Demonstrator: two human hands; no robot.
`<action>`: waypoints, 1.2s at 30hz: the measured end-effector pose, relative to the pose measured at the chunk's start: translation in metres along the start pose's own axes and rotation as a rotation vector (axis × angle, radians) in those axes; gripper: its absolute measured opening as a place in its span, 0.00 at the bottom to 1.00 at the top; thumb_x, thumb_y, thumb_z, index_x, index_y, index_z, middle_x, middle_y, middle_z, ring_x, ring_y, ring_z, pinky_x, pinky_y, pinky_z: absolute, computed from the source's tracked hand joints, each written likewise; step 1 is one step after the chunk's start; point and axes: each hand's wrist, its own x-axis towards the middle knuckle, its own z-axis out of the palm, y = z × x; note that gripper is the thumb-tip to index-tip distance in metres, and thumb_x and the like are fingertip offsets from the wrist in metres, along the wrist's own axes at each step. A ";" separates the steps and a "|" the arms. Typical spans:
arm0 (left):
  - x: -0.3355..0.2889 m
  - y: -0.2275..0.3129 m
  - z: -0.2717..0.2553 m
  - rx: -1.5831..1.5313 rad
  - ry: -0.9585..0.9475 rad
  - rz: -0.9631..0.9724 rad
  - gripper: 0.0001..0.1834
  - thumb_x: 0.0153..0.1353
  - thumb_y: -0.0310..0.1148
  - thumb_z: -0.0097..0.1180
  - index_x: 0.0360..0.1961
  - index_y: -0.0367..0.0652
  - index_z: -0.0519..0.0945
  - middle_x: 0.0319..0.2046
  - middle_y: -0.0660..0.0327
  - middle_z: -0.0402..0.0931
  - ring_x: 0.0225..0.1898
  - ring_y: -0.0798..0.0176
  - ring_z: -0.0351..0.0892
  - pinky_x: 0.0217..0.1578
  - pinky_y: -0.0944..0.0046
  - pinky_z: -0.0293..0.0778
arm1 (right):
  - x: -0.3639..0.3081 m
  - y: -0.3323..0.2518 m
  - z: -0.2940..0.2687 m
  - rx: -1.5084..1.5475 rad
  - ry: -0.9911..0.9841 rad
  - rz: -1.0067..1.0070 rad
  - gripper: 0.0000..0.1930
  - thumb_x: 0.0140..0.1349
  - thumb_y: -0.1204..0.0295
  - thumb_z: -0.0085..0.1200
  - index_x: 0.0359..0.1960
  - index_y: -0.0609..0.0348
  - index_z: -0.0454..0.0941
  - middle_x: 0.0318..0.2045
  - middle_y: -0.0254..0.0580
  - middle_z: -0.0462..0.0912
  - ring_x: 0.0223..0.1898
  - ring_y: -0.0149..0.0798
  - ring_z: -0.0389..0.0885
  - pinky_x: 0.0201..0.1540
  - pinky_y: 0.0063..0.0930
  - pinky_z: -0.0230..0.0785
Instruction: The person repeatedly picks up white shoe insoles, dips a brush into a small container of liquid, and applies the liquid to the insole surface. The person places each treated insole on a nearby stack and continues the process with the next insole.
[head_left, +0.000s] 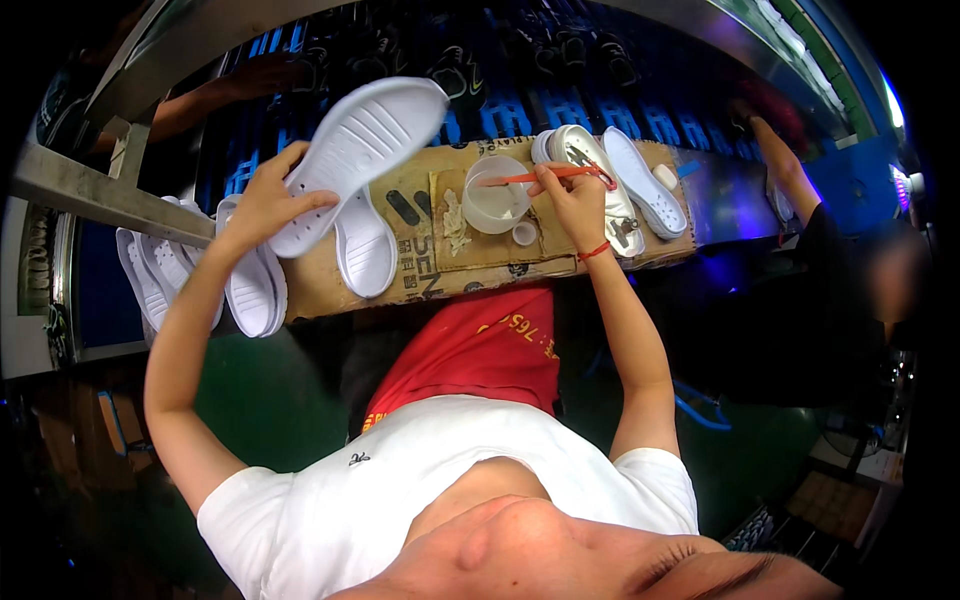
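My left hand (275, 200) grips a white shoe sole (372, 140) by its near end, holding it raised and tilted over the bench. Another white sole (366, 250) lies on the cardboard just under it. Between the fingers of my right hand (572, 205) is a red-handled brush (550, 175), its tip over a translucent plastic tub (497, 195) with clear liquid in it. Whether the tip touches the liquid, I cannot tell. Close to the tub sits a small white cap (524, 233). Crumpled whitish scraps (453, 222) lie left of the tub.
Stacked white soles stand at the left (255, 290) and right (645, 185) of the cardboard-covered bench (420, 285). A metal frame bar (110, 195) crosses at left. Beyond the bench, dark shoes (455, 75) sit on a blue-lit line. Other people's arms reach in at far left and right (785, 165).
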 end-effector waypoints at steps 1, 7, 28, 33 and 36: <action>-0.008 -0.007 0.011 -0.134 0.063 -0.134 0.31 0.46 0.34 0.69 0.52 0.36 0.73 0.40 0.57 0.80 0.40 0.65 0.80 0.42 0.66 0.74 | 0.002 0.001 0.000 -0.013 -0.007 0.002 0.12 0.61 0.68 0.55 0.34 0.65 0.84 0.22 0.39 0.85 0.26 0.27 0.82 0.31 0.19 0.70; -0.060 -0.017 0.068 -1.316 -0.068 -0.271 0.32 0.60 0.40 0.51 0.62 0.31 0.63 0.52 0.45 0.73 0.45 0.50 0.79 0.48 0.56 0.76 | 0.004 0.011 -0.009 0.101 -0.069 0.146 0.12 0.60 0.67 0.55 0.34 0.66 0.84 0.22 0.36 0.84 0.24 0.25 0.79 0.27 0.17 0.66; -0.063 -0.001 0.136 -1.710 -0.590 -0.546 0.37 0.57 0.48 0.33 0.60 0.27 0.63 0.48 0.38 0.71 0.40 0.40 0.78 0.41 0.46 0.77 | 0.041 -0.109 0.030 -0.023 -0.741 -0.748 0.08 0.54 0.66 0.63 0.35 0.50 0.86 0.32 0.35 0.82 0.36 0.34 0.76 0.39 0.27 0.71; -0.064 -0.004 0.143 -1.762 -0.520 -0.406 0.37 0.58 0.48 0.33 0.62 0.30 0.61 0.50 0.40 0.71 0.41 0.43 0.78 0.43 0.48 0.77 | 0.075 -0.081 -0.022 -0.199 -0.492 -0.567 0.10 0.57 0.64 0.61 0.36 0.56 0.86 0.34 0.39 0.80 0.37 0.34 0.79 0.42 0.27 0.72; -0.065 -0.007 0.147 -1.732 -0.406 -0.319 0.35 0.62 0.47 0.37 0.65 0.33 0.58 0.53 0.41 0.70 0.46 0.44 0.78 0.48 0.49 0.77 | 0.057 -0.070 -0.033 -0.178 -0.353 -0.498 0.10 0.59 0.65 0.58 0.34 0.58 0.86 0.28 0.39 0.85 0.39 0.37 0.80 0.43 0.29 0.71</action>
